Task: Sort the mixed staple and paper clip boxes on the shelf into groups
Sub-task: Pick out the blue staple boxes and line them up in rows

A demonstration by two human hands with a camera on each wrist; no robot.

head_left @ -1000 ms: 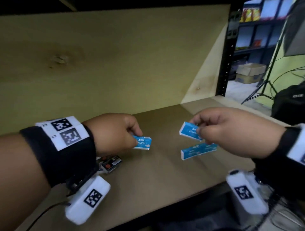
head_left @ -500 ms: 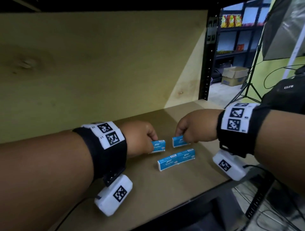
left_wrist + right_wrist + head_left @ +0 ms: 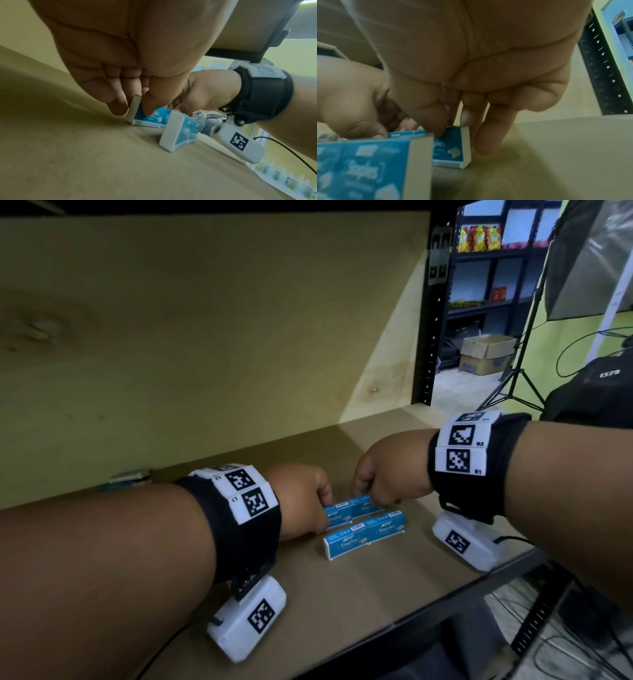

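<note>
Two blue staple boxes lie end to end on the brown shelf board (image 3: pixel 342 594): a front left box (image 3: pixel 346 543) and a front right box (image 3: pixel 387 528). Just behind them, my left hand (image 3: pixel 301 501) pinches another blue staple box (image 3: pixel 337 518) (image 3: pixel 145 119) between thumb and fingers, its lower edge on the board. My right hand (image 3: pixel 390 474) pinches a fourth staple box (image 3: pixel 366 506) (image 3: pixel 452 147), set down end to end with the left one. Both held boxes rest on the shelf.
The yellow back panel (image 3: pixel 205 337) closes the shelf behind. A small pale box (image 3: pixel 128 477) lies at the back left against the panel. A black upright post (image 3: pixel 433 320) marks the shelf's right end. The shelf's front edge (image 3: pixel 462 601) runs close below the boxes.
Both hands have moved forward and down, bringing their staple boxes from the air onto the shelf, end to end behind the front pair.
</note>
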